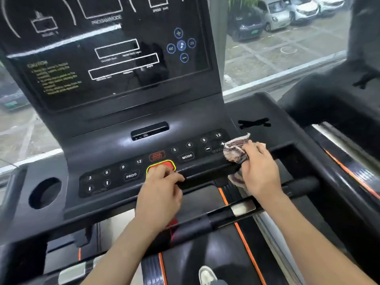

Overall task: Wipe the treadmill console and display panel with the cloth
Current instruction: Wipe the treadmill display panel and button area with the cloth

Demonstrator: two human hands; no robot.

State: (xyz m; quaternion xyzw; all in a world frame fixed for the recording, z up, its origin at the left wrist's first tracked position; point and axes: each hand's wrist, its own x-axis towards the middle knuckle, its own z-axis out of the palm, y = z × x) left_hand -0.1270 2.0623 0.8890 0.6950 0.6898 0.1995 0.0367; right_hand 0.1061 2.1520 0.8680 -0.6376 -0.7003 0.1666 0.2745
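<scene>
The black treadmill console [127, 153] fills the middle of the head view, with a row of numbered buttons across its lower face. Above it tilts the dark glossy display panel [102, 58], printed with white frames and yellow caution text. A crumpled brown-and-white patterned cloth [234, 150] lies against the console's right end, beside the plus button. My right hand [260, 169] grips it and presses it onto the console's lower edge. My left hand [162, 188] rests on the console's front edge, fingers curled over the red stop button [161, 164], holding nothing.
A round cup holder [44, 193] sits at the console's left. Black handlebars [226, 219] cross under my wrists. The belt with orange stripes [242, 239] runs below, my shoe [207, 275] on it. A window with parked cars [275, 15] lies behind. Another machine [349, 124] stands at right.
</scene>
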